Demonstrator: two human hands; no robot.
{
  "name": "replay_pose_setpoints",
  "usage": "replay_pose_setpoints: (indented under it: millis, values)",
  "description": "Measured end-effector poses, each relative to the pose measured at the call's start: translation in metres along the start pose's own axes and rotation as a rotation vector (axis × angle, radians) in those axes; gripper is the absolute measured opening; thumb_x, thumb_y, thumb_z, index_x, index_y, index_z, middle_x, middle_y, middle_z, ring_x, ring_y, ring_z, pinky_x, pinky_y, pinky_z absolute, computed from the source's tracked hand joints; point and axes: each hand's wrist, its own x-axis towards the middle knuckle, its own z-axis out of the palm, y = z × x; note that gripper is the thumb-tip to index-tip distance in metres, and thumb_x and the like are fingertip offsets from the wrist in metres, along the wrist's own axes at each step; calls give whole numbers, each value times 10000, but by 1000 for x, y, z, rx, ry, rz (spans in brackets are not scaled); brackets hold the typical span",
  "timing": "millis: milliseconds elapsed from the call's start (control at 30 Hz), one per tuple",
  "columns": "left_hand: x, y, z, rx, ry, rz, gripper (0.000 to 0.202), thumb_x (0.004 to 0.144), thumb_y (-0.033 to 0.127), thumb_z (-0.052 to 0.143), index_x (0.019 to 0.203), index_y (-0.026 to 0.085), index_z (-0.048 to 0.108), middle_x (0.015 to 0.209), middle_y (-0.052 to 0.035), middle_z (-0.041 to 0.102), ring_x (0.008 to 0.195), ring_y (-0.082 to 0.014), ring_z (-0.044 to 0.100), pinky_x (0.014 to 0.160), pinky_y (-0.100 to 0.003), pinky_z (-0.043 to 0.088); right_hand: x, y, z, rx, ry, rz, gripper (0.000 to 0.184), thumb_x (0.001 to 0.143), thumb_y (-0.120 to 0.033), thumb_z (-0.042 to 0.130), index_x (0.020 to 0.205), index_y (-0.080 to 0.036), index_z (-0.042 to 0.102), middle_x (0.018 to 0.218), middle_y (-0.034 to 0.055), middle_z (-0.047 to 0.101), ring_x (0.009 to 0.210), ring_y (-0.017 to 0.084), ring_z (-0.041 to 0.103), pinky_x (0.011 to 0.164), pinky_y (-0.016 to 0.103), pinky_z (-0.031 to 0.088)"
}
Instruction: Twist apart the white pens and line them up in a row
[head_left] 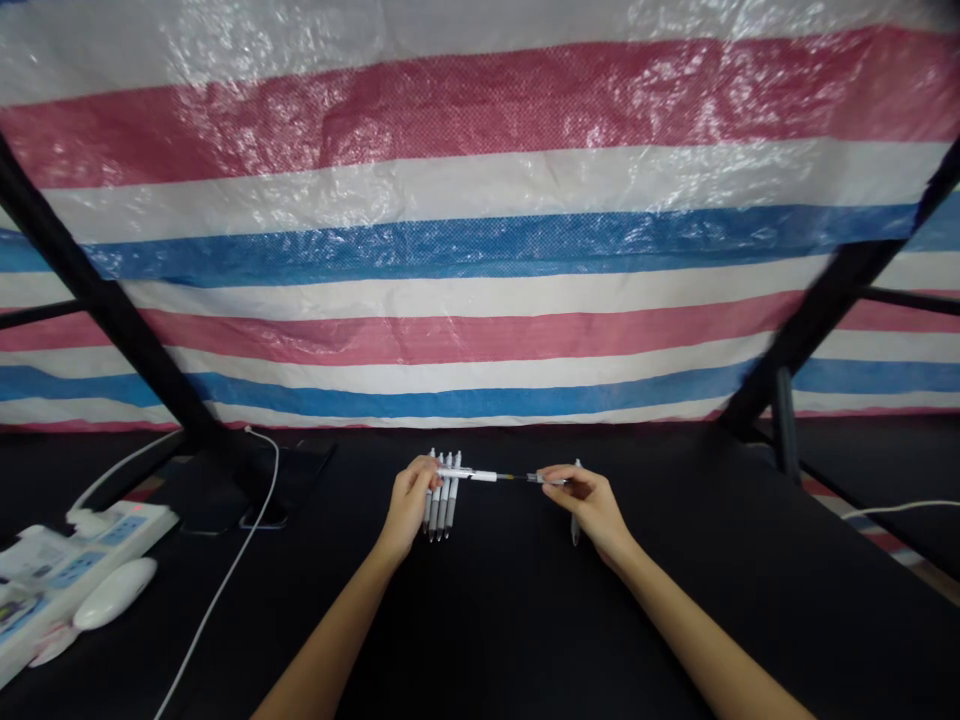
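Observation:
My left hand [410,500] is closed on the white barrel of a pen [476,475], held level above the black table. Out of the barrel's right end a thin refill [514,477] shows. A grey pen grip section [536,478] is pinched in my right hand [589,503], in line with the barrel and apart from it. Beneath my left hand, several white pens with grey grips [442,510] lie side by side. One more pen [576,528] lies under my right hand, which partly hides it.
On the left, a white power strip [82,565] with plugs sits beside a white computer mouse [116,593]. A white cable [232,570] runs across the black table [480,620]. Black frame bars [142,310] and a striped tarp [480,345] stand behind.

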Motion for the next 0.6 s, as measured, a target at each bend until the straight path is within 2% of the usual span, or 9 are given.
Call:
replay_pose_setpoints:
  millis: [133, 267, 400, 600]
  values:
    - [-1, 2, 1, 83, -47, 37, 370, 790, 358, 460, 475, 164, 445, 688, -21, 519, 615, -125, 463, 615, -242, 373, 0, 3, 1, -16, -10, -13, 197, 594, -348, 759, 678, -184, 688, 876, 84, 704, 700, 187, 625, 579, 294, 484]
    - [-5, 7, 6, 150, -121, 70, 355, 802, 364, 462, 513, 162, 500, 789, -49, 554, 724, -160, 517, 665, -260, 392, 1, 7, 3, -23, -31, -15, 176, 600, -333, 753, 683, -191, 693, 872, 82, 705, 707, 188, 623, 584, 296, 477]
    - [-11, 9, 11, 186, -212, 98, 343, 842, 391, 437, 604, 163, 535, 801, -48, 538, 746, -159, 517, 671, -255, 408, 2, 9, 5, -24, -55, -3, 184, 596, -341, 751, 686, -191, 695, 873, 87, 706, 714, 191, 620, 587, 299, 475]
    - [-12, 4, 10, 258, -260, 146, 305, 874, 386, 402, 711, 168, 538, 812, -40, 525, 726, -148, 510, 660, -256, 409, 4, 11, 2, -71, -76, 39, 239, 599, -376, 748, 750, -194, 707, 841, 75, 700, 649, 170, 601, 546, 283, 463]
